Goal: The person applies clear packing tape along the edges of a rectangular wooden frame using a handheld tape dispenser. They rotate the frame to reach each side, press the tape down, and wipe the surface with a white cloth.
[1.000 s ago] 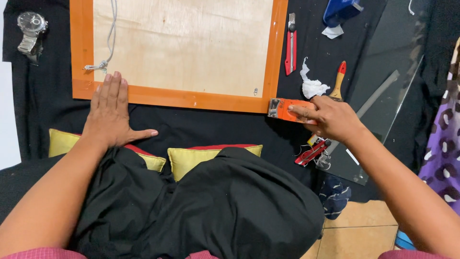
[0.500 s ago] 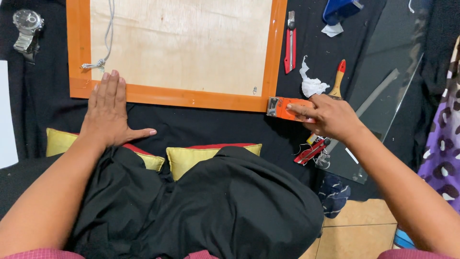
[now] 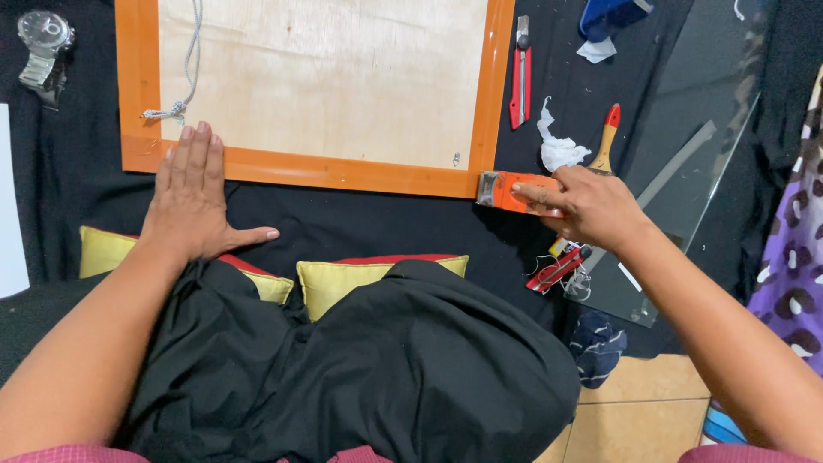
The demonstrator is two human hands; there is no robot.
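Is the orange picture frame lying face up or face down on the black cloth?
Face down. The orange frame shows its bare plywood backing board and a hanging cord, with the left hand pressed flat on its lower edge.

black cloth (image 3: 360,225) over the floor, tan tiles (image 3: 639,407) at its corner

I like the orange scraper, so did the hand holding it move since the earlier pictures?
No. The right hand keeps the orange scraper at the same bottom right corner of the orange frame, blade against the corner as before.

Orange scraper (image 3: 507,190) at frame's (image 3: 360,174) corner
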